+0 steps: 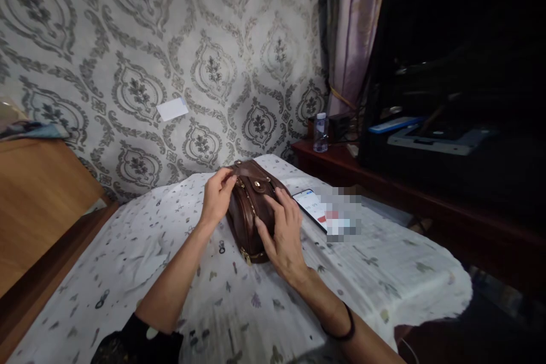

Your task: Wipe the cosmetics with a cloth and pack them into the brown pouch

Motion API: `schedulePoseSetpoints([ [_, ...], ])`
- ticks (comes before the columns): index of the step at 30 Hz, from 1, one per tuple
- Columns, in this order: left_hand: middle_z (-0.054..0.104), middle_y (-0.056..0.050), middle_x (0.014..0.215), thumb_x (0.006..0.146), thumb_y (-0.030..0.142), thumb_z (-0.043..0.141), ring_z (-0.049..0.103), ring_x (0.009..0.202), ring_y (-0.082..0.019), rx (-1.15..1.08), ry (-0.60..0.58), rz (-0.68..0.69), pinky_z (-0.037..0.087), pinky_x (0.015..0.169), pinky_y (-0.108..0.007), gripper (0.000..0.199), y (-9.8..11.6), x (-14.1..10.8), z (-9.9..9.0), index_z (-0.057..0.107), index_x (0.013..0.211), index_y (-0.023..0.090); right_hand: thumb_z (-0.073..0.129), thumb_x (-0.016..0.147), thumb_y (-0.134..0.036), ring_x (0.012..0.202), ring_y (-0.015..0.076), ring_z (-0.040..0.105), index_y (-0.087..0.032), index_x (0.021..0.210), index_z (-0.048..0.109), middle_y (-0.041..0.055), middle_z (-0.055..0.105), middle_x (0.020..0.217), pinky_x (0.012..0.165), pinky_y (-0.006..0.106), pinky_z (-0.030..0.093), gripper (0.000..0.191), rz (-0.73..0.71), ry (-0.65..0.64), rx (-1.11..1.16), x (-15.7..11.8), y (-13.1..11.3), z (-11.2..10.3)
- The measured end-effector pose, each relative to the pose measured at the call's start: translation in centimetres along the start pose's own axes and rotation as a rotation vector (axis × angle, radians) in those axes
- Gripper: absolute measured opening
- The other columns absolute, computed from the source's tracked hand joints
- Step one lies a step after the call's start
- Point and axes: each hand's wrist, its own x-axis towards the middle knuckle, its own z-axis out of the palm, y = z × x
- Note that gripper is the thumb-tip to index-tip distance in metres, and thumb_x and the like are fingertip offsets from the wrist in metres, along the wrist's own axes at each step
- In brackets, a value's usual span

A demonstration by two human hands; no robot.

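A brown leather handbag point(260, 205) with gold metal fittings rests on the bed, under both my hands. My left hand point(218, 194) is at its far left edge, thumb and fingertips pinched together on the bag near the gold zipper; the exact part between them is hidden. Spread fingers of my right hand point(284, 230) lie on the bag's top and right side, thumb beside the zipper line. Toward the near end a gold zipper pull point(246, 256) shows. Just right of the bag lies a phone point(310, 205) with a lit screen, partly blurred out.
The bed has a white patterned sheet point(367, 278). A wooden board point(38, 205) stands at the left. On the dark red table point(302, 151) at the right are a clear bottle point(321, 133) and a large black screen point(460, 57). Patterned wallpaper covers the wall behind.
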Motion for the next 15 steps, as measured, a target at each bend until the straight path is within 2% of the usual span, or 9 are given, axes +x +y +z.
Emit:
schedulePoseSetpoints([
  [5, 0.065, 0.001, 0.073, 0.086, 0.026, 0.055, 0.059, 0.073, -0.016, -0.025, 0.004, -0.027, 0.045, 0.070, -0.024, 0.013, 0.27, 0.12, 0.04, 0.064, 0.082, 0.018, 0.045, 0.099, -0.025, 0.143, 0.0352, 0.035, -0.026, 0.133, 0.054, 0.0138, 0.041, 0.151, 0.112, 0.064, 0.035, 0.035, -0.019, -0.033, -0.034, -0.08, 0.21, 0.35],
  [10, 0.063, 0.001, 0.071, 0.087, 0.026, 0.055, 0.058, 0.071, -0.015, 0.001, -0.006, -0.019, 0.045, 0.069, -0.024, 0.015, 0.65, 0.35, -0.02, 0.063, 0.077, 0.018, 0.045, 0.099, -0.021, 0.143, 0.0354, 0.034, -0.030, 0.131, 0.057, 0.0125, 0.039, 0.151, 0.110, 0.065, 0.036, 0.036, -0.048, -0.032, -0.065, -0.18, 0.28, 0.38],
  [15, 0.064, 0.001, 0.071, 0.087, 0.026, 0.055, 0.059, 0.072, -0.016, 0.023, -0.012, -0.006, 0.045, 0.070, -0.025, 0.015, 0.71, 0.32, 0.05, 0.064, 0.077, 0.018, 0.047, 0.098, -0.020, 0.141, 0.0355, 0.036, -0.028, 0.128, 0.060, 0.0138, 0.039, 0.150, 0.108, 0.063, 0.038, 0.033, -0.082, -0.013, -0.086, -0.14, 0.28, 0.33],
])
